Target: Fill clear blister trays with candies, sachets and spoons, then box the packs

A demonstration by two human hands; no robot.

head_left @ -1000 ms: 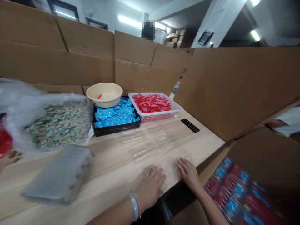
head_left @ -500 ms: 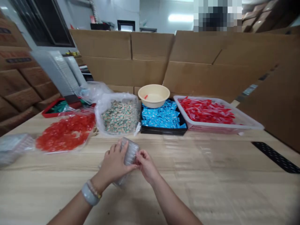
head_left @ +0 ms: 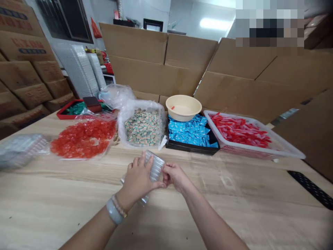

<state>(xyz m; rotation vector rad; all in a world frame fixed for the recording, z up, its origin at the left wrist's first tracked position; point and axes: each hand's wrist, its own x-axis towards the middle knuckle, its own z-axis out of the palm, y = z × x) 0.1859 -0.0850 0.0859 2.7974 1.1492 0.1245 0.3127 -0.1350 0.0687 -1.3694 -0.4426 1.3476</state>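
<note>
My left hand (head_left: 139,177) lies over a clear, ribbed plastic pack (head_left: 157,166), fingers over its top and thumb along its near side. The pack is tilted on the table, and its lower end shows below my palm. At the pack's right edge my right hand (head_left: 174,176) is closed in a pinch, close to my left thumb. What exactly sits between those fingertips is too small to make out. Beyond my hands stand a plastic-lined container of small printed packets (head_left: 144,126) and a black tray (head_left: 192,148) of blue sachets (head_left: 187,130).
A cream bowl (head_left: 183,104) rests over the blue sachets. To the right is a white basket (head_left: 283,152) of red-and-white pieces (head_left: 239,130). Red packets (head_left: 83,139) lie on the left, near a red tray (head_left: 62,113). Cardboard (head_left: 182,78) walls the table's back.
The view has swung a little left, so everything sits further right in the picture. Both hands stay on the clear plastic pack, with little change in grip.
</note>
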